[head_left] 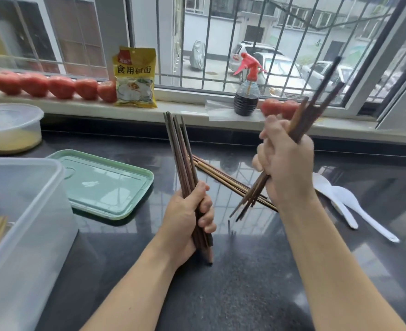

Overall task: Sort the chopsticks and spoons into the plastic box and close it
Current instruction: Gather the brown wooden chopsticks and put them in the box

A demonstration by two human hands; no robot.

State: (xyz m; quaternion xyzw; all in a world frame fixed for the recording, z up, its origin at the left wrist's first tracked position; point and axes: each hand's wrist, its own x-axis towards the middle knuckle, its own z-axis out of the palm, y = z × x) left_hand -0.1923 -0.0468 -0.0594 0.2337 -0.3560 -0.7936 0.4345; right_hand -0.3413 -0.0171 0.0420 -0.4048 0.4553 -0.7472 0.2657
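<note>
Dark wooden chopsticks fill both your fists. Your left hand (189, 222) grips one bundle (179, 149) near its lower end, butts down on the black bench (245, 271), tips fanning upward. Your right hand (285, 168) is raised, clenched round a second bundle (316, 111) slanting up to the right. More chopsticks (221, 176) lie between them; two white spoons (340, 199) lie right. The plastic box (23, 223) stands open at left, its green lid (106, 185) beside it.

dark brown chopsticks (180, 151), white spoons (345, 199), mint-green lid (106, 185)
</note>
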